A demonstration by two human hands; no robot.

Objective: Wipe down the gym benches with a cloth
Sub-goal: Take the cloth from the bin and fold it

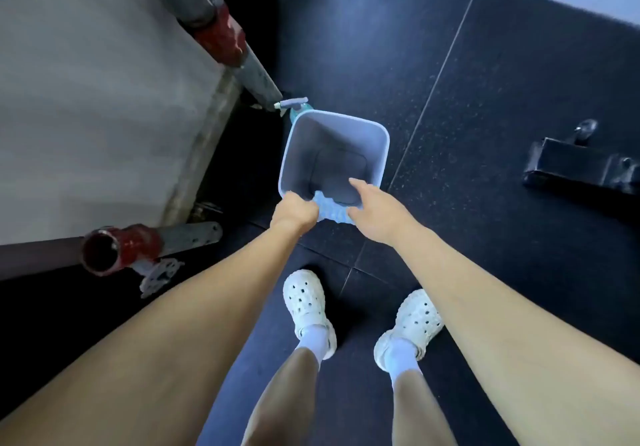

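Note:
A light blue cloth hangs bunched over the near rim of a pale square bucket that stands on the dark floor. My left hand grips the cloth's left end, its fingers curled round it. The cloth's right end is held by my right hand, whose index finger reaches out over the bucket's inside. A grey padded bench with red-and-grey metal tubes fills the left side. A spray bottle with a grey trigger head stands just behind the bucket's far left corner.
Dark rubber floor tiles spread to the right. A black metal frame foot with a wheel sits at the right. My white clogs stand on the floor below the bucket. A red tube end sticks out at lower left.

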